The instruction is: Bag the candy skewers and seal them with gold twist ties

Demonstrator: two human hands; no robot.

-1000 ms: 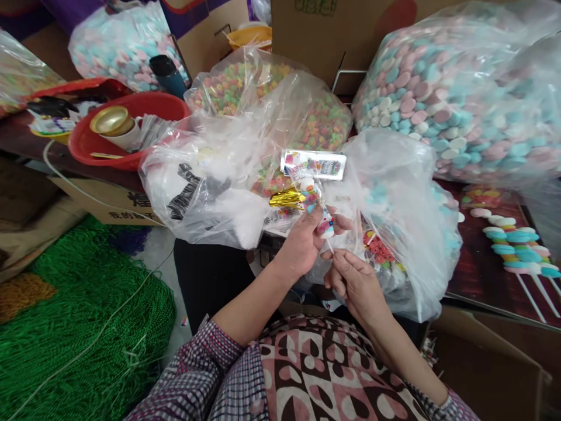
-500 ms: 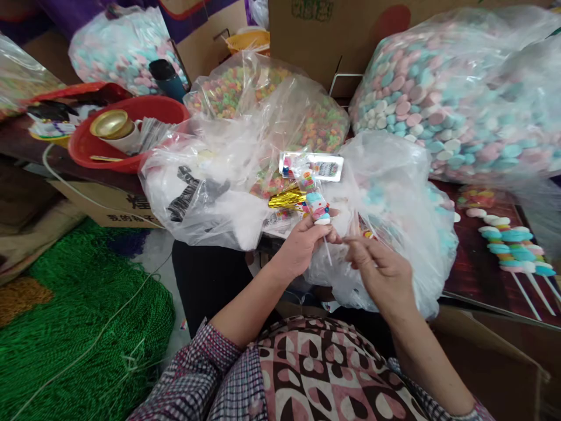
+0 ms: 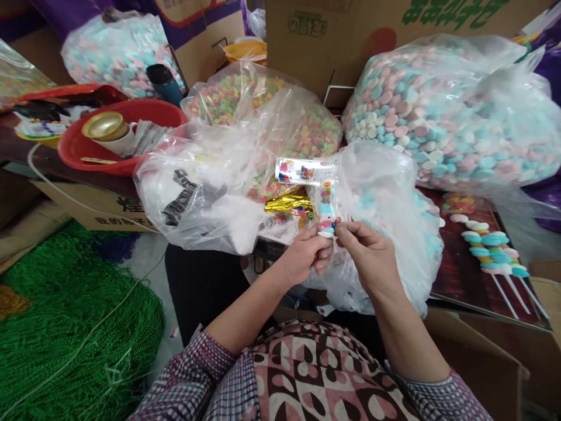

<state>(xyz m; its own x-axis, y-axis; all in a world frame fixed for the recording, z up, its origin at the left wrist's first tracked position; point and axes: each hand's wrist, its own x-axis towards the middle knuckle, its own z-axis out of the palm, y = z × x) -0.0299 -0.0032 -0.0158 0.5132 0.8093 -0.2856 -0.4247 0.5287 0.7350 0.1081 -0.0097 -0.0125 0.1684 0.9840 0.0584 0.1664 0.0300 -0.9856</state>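
My left hand (image 3: 304, 257) and my right hand (image 3: 368, 254) meet in front of me, both pinching the bottom of a candy skewer (image 3: 326, 204) wrapped in a clear sleeve with a printed header card (image 3: 304, 171). The skewer stands upright, its stacked coloured candies showing through the sleeve. Its stick is hidden by my fingers. Just left of it lies a bundle of gold twist ties (image 3: 287, 203). Behind my hands sits a clear bag of pastel candies (image 3: 385, 204).
Big clear bags of pink, blue and white candies (image 3: 442, 111) and of coloured ring candies (image 3: 272, 117) crowd the table. Unwrapped skewers (image 3: 486, 248) lie at right. A red basin (image 3: 127, 126) with a gold-lidded jar stands left. Green cord (image 3: 74, 316) is piled on the floor.
The skewer has swung from tilted to upright. My right hand rose from the stick's lower end and closed on the sleeve's bottom beside my left fingers.
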